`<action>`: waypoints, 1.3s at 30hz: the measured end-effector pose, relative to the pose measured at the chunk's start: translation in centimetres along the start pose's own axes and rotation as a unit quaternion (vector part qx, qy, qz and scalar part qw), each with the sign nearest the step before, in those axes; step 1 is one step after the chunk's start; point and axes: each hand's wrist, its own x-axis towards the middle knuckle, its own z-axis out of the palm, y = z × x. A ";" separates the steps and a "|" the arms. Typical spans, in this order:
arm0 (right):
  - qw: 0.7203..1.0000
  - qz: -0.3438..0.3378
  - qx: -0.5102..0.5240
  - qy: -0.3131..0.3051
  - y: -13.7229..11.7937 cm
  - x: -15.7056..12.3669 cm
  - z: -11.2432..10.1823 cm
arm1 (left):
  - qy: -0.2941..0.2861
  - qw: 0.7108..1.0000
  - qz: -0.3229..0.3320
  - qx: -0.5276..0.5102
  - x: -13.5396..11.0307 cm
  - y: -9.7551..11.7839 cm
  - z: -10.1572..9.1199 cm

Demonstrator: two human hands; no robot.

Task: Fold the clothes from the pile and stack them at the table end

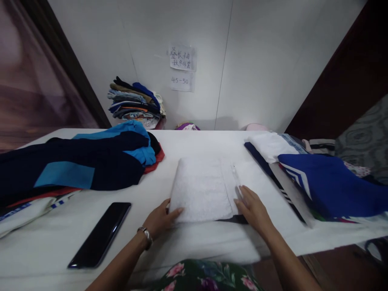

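A white garment (201, 190), folded into a rough rectangle, lies on the white table in front of me. What looks like a zip runs along its right side, and a dark strip shows under its near right edge. My left hand (162, 218), with a bracelet on the wrist, grips the near left edge, thumb on top and the other fingers partly hidden beneath. At the right edge, my right hand (253, 208) has its thumb and fingers closed on the cloth. The exact kind of garment cannot be told from its folded shape.
Dark navy and light blue clothes (115, 161) are heaped on the left, with a black phone (101, 234) nearer me. Folded clothes with a blue garment (330, 186) on top lie right. A clothes stack (136, 103) and handwritten paper signs (182, 58) are at the back.
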 end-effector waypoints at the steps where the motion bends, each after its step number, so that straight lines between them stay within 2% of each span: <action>1: 0.999 -0.035 -0.021 0.008 -0.9 0.7 0.0 | 0.013 0.999 -0.002 0.029 0.5 0.2 -0.4; 3: 0.994 -0.096 -0.046 0.006 -2.8 2.5 0.5 | 0.050 0.996 0.002 0.068 1.7 1.0 -0.9; 5: 0.989 -0.126 -0.073 -0.032 -4.5 4.2 1.5 | 0.079 0.993 0.024 0.081 2.9 2.0 -0.7; 7: 0.981 -0.126 -0.106 -0.102 -5.3 5.6 2.9 | 0.101 0.989 0.050 0.094 3.8 2.7 0.2; 10: 0.967 -0.103 -0.142 -0.186 -5.2 6.6 4.5 | 0.141 0.978 0.090 0.121 4.3 2.7 2.0; 13: 0.963 -0.091 -0.147 -0.208 -4.7 6.5 4.9 | 0.146 0.975 0.108 0.130 4.5 1.9 2.7; 16: 0.962 -0.080 -0.127 -0.227 -5.2 7.1 4.4 | 0.135 0.973 0.113 0.151 5.0 2.3 2.0; 18: 0.966 -0.078 -0.114 -0.217 -6.0 8.4 4.1 | 0.148 0.963 0.125 0.188 5.7 3.7 1.3; 21: 0.975 -0.074 -0.126 -0.168 -6.3 11.6 4.3 | 0.176 0.937 0.176 0.245 7.3 6.6 0.9; 23: 0.976 -0.049 -0.143 -0.155 -5.4 13.6 4.9 | 0.158 0.927 0.206 0.269 8.7 8.2 1.3; 25: 0.976 -0.012 -0.145 -0.163 -3.9 15.0 5.5 | 0.116 0.929 0.212 0.280 9.9 8.8 1.9; 27: 0.976 0.008 -0.134 -0.173 -2.4 15.6 6.2 | 0.086 0.934 0.208 0.278 10.8 8.8 2.4; 29: 0.978 0.008 -0.122 -0.171 -1.5 15.7 6.6 | 0.084 0.936 0.208 0.272 11.3 8.4 2.7; 32: 0.981 0.007 -0.094 -0.172 -1.3 15.7 6.5 | 0.087 0.937 0.205 0.268 11.4 8.0 2.8; 35: 0.985 0.014 -0.012 -0.170 -1.1 15.5 5.6 | 0.090 0.942 0.201 0.252 11.5 7.9 2.4; 37: 0.988 0.037 0.073 -0.132 -0.5 14.7 4.6 | 0.089 0.954 0.195 0.207 11.6 7.8 1.9; 39: 0.977 0.095 0.174 -0.072 0.4 12.8 3.4 | 0.097 0.970 0.182 0.128 11.5 7.4 1.1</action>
